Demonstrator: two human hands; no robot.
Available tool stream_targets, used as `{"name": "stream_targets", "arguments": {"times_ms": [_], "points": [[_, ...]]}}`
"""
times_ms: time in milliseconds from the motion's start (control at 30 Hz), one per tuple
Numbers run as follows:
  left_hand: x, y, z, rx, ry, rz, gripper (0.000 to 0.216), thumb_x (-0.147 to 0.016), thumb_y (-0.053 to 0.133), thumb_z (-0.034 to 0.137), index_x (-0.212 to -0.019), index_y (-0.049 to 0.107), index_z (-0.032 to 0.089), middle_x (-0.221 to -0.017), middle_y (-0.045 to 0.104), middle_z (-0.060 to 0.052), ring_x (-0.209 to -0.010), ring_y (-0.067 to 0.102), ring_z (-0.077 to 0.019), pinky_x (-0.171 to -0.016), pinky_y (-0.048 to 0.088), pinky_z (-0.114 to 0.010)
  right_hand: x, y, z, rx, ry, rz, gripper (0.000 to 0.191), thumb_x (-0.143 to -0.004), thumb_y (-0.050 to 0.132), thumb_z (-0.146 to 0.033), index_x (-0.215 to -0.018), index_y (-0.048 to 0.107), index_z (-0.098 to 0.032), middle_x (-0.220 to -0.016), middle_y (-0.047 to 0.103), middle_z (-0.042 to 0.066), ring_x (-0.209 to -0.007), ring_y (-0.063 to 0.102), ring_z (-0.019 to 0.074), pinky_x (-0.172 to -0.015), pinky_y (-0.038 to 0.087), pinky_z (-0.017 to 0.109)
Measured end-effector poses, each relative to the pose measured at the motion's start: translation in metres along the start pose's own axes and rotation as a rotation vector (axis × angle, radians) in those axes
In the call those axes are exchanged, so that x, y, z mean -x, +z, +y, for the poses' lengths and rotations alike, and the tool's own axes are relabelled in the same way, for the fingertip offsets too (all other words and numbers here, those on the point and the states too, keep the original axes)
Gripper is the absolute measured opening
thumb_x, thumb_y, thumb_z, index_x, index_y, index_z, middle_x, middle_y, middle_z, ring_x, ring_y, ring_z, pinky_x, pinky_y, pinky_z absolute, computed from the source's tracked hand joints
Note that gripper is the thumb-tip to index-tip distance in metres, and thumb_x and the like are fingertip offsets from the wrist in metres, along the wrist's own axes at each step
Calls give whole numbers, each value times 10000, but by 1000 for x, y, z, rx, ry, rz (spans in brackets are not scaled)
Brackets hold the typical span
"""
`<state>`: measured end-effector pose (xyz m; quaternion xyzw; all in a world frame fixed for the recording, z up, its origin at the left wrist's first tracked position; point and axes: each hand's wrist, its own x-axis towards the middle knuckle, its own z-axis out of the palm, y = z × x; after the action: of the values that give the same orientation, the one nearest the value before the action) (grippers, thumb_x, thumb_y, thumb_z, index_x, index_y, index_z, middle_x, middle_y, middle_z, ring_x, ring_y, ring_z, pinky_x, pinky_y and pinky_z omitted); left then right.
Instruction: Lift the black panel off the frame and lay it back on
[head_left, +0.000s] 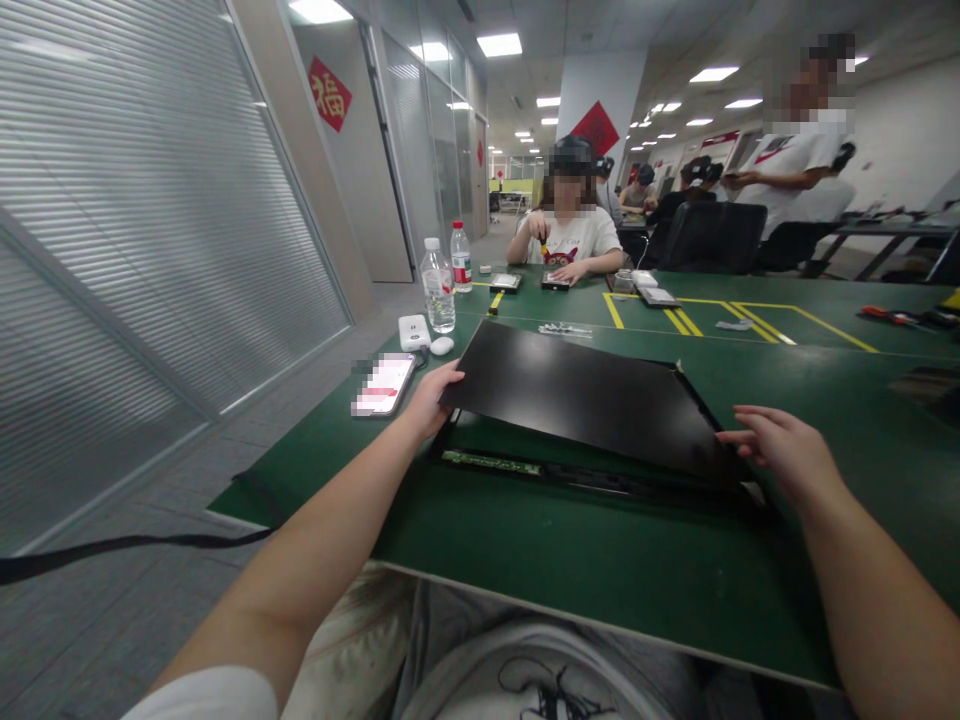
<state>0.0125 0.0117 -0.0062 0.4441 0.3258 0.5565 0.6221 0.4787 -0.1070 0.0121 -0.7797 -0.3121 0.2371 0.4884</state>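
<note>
Black panel (pixel 577 390): over the black frame (pixel 622 487), tilted, left end lifted; gap along the near edge widest at left. Green circuit strip (pixel 491 462) shows in the frame just below the panel's near-left edge.

Left hand (pixel 435 397): gripping the panel's left edge, thumb on the upper face. Right hand (pixel 791 450): at the panel's right end, fingers extended and loosely spread, holding nothing visible; fingertip contact cannot be told.

Green table (pixel 600 570) under the panel. Left of panel: lit phone (pixel 390 383). Beyond its far-left corner: white oval object (pixel 442 346), clear bottle (pixel 438 290), red-capped bottle (pixel 461 260). Beyond its far edge: small clear packet (pixel 566 331); farther, a seated co-worker (pixel 581 230).
</note>
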Motion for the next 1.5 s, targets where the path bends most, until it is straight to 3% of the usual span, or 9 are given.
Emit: {"name": "stream_targets", "arguments": {"times_ms": [500,967,1333,1500], "points": [[1,3,-1,-10,-26,28,437,-618,833,248,-1038,887,137,-984,866,-94,-913,778,-261,-683,544,-251,1,-1,2,53,-22,27,398,-809,658,-331,-1148,766,-151,-767,777,128,-615,651,197,-561,437,295],[-2,-2,-6,-25,-61,55,531,-671,808,242,-1190,879,154,-1042,873,-85,-823,771,-234,-653,525,-260,-4,-3,5,233,-41,33,383,-767,658,-402,-1083,784,-228,-787,797,77,-700,691,237,-693,511,365],[-1,-1,-1,-41,-79,85,499,-622,827,174,-1115,882,123,-942,866,-104,-837,789,-269,-666,527,-280,-9,-5,9,367,-108,23,397,-794,657,-407,-1123,796,-231,-830,820,66,-754,730,258,-734,522,385],[1,2,2,-38,-83,66,384,-626,838,179,-1004,885,130,-914,865,-95,-826,797,-267,-671,554,-283,-7,-5,6,397,-87,21,391,-795,659,-385,-1132,794,-241,-838,817,52,-805,737,260,-747,510,371]]}}
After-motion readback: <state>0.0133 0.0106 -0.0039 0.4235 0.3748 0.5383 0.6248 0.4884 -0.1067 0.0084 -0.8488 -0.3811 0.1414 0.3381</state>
